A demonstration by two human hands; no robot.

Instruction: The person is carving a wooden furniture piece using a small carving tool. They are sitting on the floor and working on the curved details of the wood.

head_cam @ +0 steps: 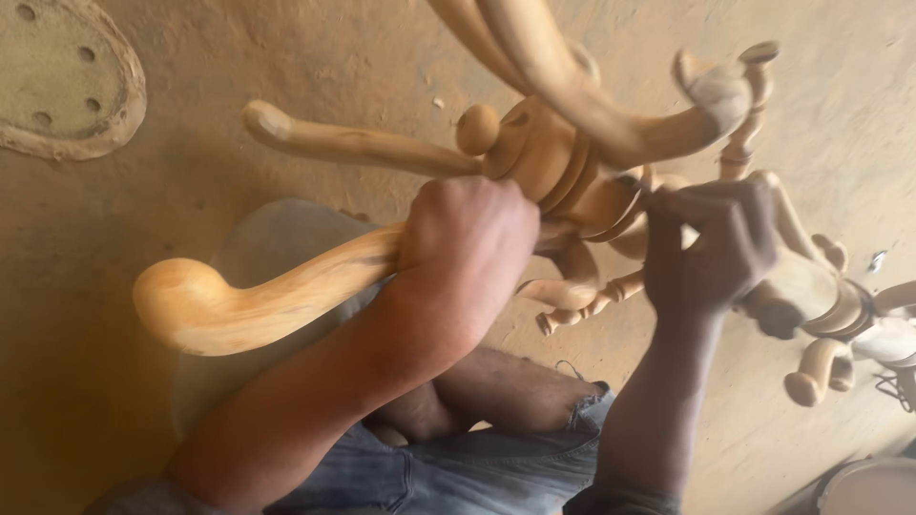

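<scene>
A pale turned wooden stand [553, 157] with several curved legs lies across my lap above a dusty floor. My left hand [468, 248] is closed around one curved leg [248, 300] close to where it joins the round hub. My right hand [711, 253] is closed with its fingertips pressed against the hub's ringed collar; something small may be pinched in it, but I cannot tell what. A small round knob [477, 129] sticks out of the hub just above my left hand.
A round sanding disc [57, 81] with holes lies on the floor at the upper left. A second turned wooden piece [830, 305] with short pegs lies at the right. A pale round rim [868, 486] shows at the bottom right corner. My knee in torn jeans [534, 420] is below.
</scene>
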